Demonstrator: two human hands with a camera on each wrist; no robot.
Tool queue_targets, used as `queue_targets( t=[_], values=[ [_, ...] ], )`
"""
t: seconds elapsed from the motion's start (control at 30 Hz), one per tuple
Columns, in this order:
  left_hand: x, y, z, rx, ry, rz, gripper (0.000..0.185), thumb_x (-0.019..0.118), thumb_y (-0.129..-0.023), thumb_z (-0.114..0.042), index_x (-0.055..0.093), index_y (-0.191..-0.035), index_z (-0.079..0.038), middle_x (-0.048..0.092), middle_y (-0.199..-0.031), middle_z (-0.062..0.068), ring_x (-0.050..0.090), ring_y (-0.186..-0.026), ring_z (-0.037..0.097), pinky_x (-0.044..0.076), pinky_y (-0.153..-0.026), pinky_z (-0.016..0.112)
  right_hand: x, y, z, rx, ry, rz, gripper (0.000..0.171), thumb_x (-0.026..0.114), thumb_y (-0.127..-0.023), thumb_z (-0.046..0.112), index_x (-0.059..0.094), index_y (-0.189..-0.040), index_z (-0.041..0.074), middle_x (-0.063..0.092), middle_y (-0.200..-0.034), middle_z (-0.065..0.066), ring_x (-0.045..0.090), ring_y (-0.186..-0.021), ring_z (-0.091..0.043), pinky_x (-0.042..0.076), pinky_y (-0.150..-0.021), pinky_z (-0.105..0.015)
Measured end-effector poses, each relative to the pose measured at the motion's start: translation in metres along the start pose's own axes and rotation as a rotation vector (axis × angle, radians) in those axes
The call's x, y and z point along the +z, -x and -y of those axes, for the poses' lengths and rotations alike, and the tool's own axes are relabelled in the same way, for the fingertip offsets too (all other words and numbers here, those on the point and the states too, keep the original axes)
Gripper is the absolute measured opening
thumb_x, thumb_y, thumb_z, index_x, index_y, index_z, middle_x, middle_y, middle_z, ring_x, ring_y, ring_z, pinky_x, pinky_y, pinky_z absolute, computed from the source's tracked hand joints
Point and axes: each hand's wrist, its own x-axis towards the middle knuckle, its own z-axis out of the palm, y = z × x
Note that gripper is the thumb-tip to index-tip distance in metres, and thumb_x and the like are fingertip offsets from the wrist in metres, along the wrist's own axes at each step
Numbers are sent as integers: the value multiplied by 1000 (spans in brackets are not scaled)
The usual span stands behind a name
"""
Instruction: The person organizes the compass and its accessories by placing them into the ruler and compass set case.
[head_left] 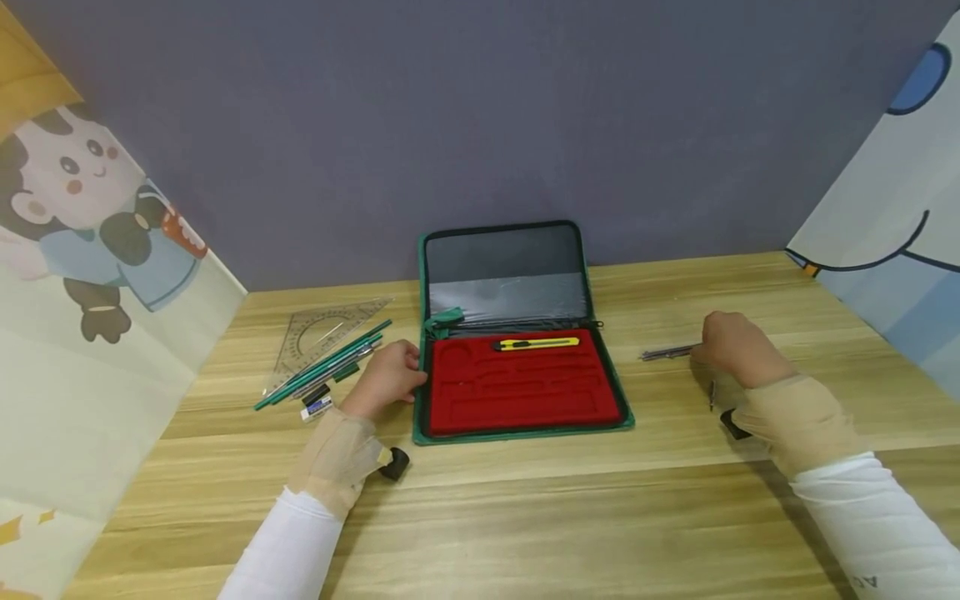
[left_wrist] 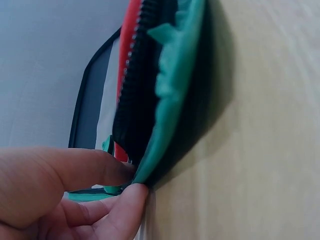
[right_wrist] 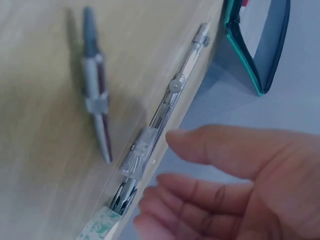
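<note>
A green zip case (head_left: pixel 525 435) lies unfolded on the table, its red moulded tray (head_left: pixel 517 385) facing up with a yellow box cutter (head_left: pixel 555 342) in the upper slot. My left hand (head_left: pixel 382 379) is at the case's left side, and in the left wrist view thumb and finger pinch its green edge (left_wrist: pixel 172 95). On the right, my right hand (head_left: pixel 738 350) hovers by a metal drawing compass (right_wrist: pixel 175 87) with a clear plastic piece on it. Thumb and fingers are apart there, holding nothing visible. A small metal compass attachment (right_wrist: pixel 95 95) lies nearby.
Left of the case lie a clear set square (head_left: pixel 300 329), green pencils (head_left: pixel 322 367), a white eraser (head_left: pixel 317 407) and small dark pieces. A grey panel (head_left: pixel 487 125) rises behind the table. A green-and-white printed piece (right_wrist: pixel 101 225) sits at the compass's lower end.
</note>
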Motion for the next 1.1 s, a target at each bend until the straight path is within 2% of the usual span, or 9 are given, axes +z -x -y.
queue_targets(
  t=[0.07,0.17,0.27,0.37,0.47,0.83,1.1],
  values=[
    [0,0,0,0,2,4,35,61,-84,1,49,-117,9,51,-100,15,58,-57,15,54,-53,26,0,2,1,33,8,-10,28,59,-77,8,38,-59,7,36,-54,-2,31,-50,-16,32,-48,-31],
    [1,0,1,-1,4,7,36,61,-84,1,49,-118,9,51,-102,17,58,-58,16,54,-53,26,1,3,2,63,7,-16,22,59,-77,9,42,-64,3,44,-60,-9,37,-53,-21,35,-51,-35],
    [1,-1,1,-4,4,8,36,62,-84,1,50,-118,9,52,-103,17,58,-57,16,54,-53,26,4,3,2,74,-4,-21,26,60,-78,10,41,-62,6,42,-58,-7,36,-53,-20,35,-50,-34],
    [1,-1,1,-6,1,6,36,62,-84,0,50,-118,8,52,-103,17,58,-57,16,54,-53,26,8,2,3,78,-11,-26,33,63,-80,13,37,-59,10,35,-56,-2,34,-51,-18,34,-49,-32],
    [1,-2,1,-5,-5,1,36,62,-84,0,50,-117,8,53,-103,17,59,-57,16,54,-52,26,10,2,3,79,-10,-30,36,64,-82,14,37,-59,10,35,-55,-2,34,-50,-17,35,-49,-32],
    [1,-1,0,-11,3,4,36,62,-84,1,50,-117,8,53,-105,18,59,-61,17,54,-53,26,10,0,3,56,-26,-30,28,64,-79,12,42,-63,5,42,-58,-6,38,-51,-19,36,-49,-33],
    [0,-1,0,-2,-10,-1,35,61,-84,2,50,-117,9,53,-105,19,60,-64,18,54,-55,26,9,-1,4,68,-45,-12,33,59,-75,9,32,-57,14,27,-55,3,27,-49,-13,31,-47,-30]
  ],
)
